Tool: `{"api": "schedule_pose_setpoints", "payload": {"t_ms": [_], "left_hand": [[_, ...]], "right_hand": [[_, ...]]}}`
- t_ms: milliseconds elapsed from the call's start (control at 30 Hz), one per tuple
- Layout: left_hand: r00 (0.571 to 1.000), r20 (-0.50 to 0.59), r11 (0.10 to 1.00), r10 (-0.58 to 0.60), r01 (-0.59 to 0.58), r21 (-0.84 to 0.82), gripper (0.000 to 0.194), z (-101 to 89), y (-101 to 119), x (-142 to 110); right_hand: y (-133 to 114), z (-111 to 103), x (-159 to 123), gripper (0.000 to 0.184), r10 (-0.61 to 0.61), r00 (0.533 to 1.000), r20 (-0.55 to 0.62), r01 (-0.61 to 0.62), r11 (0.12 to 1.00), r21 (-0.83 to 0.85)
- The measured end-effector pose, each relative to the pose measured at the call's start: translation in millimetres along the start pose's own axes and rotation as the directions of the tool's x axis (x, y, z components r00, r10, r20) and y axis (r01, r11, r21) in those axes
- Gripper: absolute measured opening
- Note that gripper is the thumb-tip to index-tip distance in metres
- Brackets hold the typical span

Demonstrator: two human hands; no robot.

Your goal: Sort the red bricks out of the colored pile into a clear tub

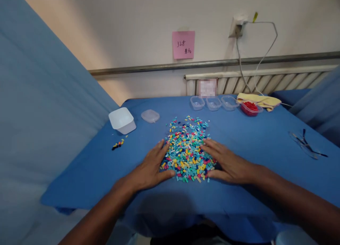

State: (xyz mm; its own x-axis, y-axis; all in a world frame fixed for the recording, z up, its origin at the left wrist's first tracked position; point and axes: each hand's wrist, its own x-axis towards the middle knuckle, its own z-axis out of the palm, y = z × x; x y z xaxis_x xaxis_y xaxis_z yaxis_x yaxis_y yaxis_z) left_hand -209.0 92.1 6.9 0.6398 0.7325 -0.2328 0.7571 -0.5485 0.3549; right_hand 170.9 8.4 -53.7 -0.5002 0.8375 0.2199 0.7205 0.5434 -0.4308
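Observation:
A wide heap of small multicoloured plastic pieces (189,151), mostly turquoise with yellow, pink, white and dark blue among them, lies on the blue-covered table (106,181). My left hand (154,163) rests against the heap's left edge, fingers stretched out and thumb apart. At the right edge, my right hand (225,160) lies with its fingers spread over the outermost pieces. Neither hand is closed around anything. The pieces look like little bricks, but they are too small to tell their exact kind.
A white tub (122,120) stands at the left, near a few loose pieces (118,144) and a clear lid (150,116). Along the back are clear containers (214,103), a container of red pieces (250,107) and a yellow cloth (261,100). Eyeglasses (308,145) lie at the right.

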Motion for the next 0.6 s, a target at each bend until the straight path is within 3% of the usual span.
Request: {"api": "schedule_pose_setpoints", "payload": {"t_ms": [100,267,433,600], "left_hand": [[0.994,-0.033,0.993,0.107,-0.106,0.051,0.127,21.6,19.5,7.8],[0.941,-0.167,0.953,0.295,-0.279,0.116,0.111,43.1,32.7,36.2],[0.893,-0.277,0.935,0.354,-0.337,0.107,0.093,40.0,20.7,82.4],[0.888,-0.337,0.947,0.314,-0.319,0.041,0.084,26.7,11.0,138.0]], "right_hand": [[-25.2,11.9,21.3,0.103,-0.042,0.995,0.095,0.050,0.996,-0.076],[-29.7,22.0,44.6,0.087,-0.015,0.998,0.056,0.025,0.984,-0.174],[2.5,17.0,70.3,0.071,-0.050,0.999,0.006,0.050,0.973,-0.227],[50.6,8.2,108.8,0.069,-0.023,0.999,-0.037,0.014,0.976,-0.218]]}}
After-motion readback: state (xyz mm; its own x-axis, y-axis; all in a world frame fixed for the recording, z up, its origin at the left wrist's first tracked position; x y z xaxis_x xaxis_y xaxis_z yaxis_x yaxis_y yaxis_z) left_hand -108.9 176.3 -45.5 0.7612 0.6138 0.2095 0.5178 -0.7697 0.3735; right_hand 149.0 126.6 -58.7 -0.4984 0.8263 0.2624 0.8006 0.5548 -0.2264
